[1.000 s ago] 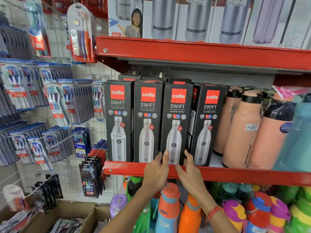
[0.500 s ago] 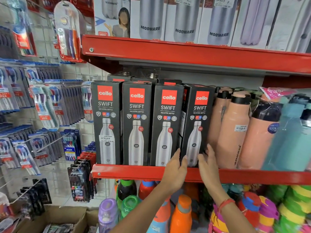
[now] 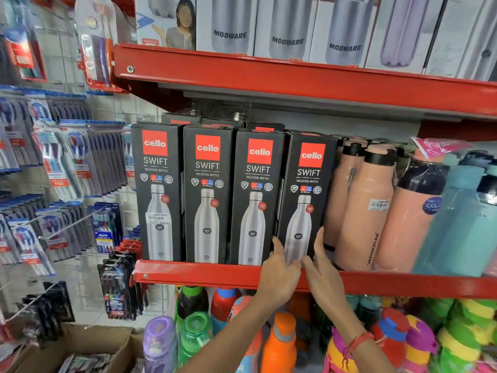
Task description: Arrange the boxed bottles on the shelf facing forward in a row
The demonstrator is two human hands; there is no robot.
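Red metal shop shelving (image 3: 204,274) fills the view, and on its middle shelf four tall black cardboard bottle boxes with red logo squares stand upright in a row, printed fronts facing outward. The fourth black box (image 3: 306,195), at the right end of the row, is turned slightly compared with its neighbours, and both hands are at its lower part. The left hand (image 3: 278,275) has its fingers spread open along the box's lower left edge, touching it. The right hand (image 3: 324,278) lies open against the lower right edge; neither hand is closed around the box, which rests on the shelf. A red thread bracelet (image 3: 360,341) circles the right wrist. Just beside the box on the right stand peach plastic flasks with black caps (image 3: 363,211). More black boxes sit behind the row.
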